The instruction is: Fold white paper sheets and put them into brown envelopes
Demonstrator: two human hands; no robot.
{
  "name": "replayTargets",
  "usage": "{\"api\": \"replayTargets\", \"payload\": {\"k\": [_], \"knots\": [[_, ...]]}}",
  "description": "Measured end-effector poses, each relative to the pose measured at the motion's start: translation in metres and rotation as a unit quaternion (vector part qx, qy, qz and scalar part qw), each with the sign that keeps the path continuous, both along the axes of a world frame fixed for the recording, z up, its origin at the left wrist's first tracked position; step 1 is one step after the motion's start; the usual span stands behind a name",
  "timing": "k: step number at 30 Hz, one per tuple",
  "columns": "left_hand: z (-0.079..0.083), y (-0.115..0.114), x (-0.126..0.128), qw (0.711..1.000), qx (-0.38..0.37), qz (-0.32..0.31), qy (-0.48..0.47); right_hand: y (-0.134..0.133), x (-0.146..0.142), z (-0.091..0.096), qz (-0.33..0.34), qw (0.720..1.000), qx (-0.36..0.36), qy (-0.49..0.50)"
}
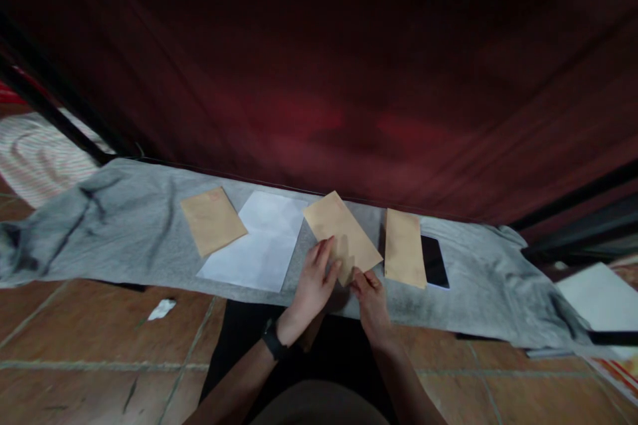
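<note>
A tan paper envelope (343,229) lies at a slant on the grey cloth in front of me, one corner turned away. My left hand (316,279) rests on its lower left part, thumb and forefinger apart and stretched over the paper. At the envelope's lower right corner, my right hand (369,292) has its fingers closed in a pinch on the edge. The paper hides the tips of some fingers. To the left, a white sheet of paper (264,242) with fold creases lies partly under another tan envelope (212,219), which bears a faint reddish mark.
Right of my hands sits a stack of tan envelopes (405,249), beside a dark-screened phone (434,262). Grey cloth (149,232) covers the narrow surface, with a dark red curtain (319,113) behind it. A crumpled white scrap (162,309) lies on the tiled floor (100,345).
</note>
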State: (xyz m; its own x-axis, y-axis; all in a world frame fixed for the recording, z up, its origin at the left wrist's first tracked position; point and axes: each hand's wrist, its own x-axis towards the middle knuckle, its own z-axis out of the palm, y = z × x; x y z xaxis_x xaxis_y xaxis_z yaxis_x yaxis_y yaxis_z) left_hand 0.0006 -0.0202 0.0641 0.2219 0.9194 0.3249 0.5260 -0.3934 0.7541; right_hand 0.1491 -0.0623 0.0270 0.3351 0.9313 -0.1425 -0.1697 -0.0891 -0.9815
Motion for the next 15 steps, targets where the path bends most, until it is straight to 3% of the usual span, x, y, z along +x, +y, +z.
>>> {"api": "replayTargets", "payload": {"k": [4, 7, 12, 15], "knots": [[-0.026, 0.002, 0.008, 0.989, 0.039, -0.048, 0.131, -0.004, -0.016, -0.022, 0.039, 0.999, 0.000, 0.002], [-0.041, 0.004, 0.012, 0.972, 0.038, -0.082, 0.216, -0.005, -0.020, -0.025, 0.064, 0.997, -0.016, 0.028], [-0.052, 0.018, 0.011, 0.948, 0.046, -0.116, 0.294, -0.008, -0.004, -0.020, 0.110, 0.980, -0.120, 0.110], [-0.055, 0.029, 0.008, 0.936, 0.058, -0.146, 0.314, -0.005, 0.007, -0.021, 0.128, 0.969, -0.182, 0.105]]}}
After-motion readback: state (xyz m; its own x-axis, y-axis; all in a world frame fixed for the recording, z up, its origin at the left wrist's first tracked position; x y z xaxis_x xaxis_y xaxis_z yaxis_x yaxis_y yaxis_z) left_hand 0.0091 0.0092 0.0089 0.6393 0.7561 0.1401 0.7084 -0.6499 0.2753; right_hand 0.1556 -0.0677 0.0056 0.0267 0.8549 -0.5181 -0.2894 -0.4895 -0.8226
